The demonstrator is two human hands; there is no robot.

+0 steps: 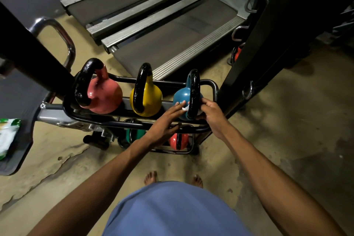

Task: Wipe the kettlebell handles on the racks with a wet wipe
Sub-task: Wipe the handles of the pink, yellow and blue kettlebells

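I stand barefoot on a stained, cracked concrete floor (277, 140), with two treadmills (172, 30) beyond the black rack (134, 123). My left hand (166, 120) rests straight-fingered on the blue kettlebell (180, 95) at the upper tier's right end. My right hand (210, 113) pinches the wet wipe (185, 109) against its black handle (194, 92).

Nothing legible anywhere. The green-and-white packet (8, 136) left of the kettlebell rack (107, 120) bears print too blurred to read, and faint lettering on the treadmill rail (152, 14) beyond the rack is illegible.
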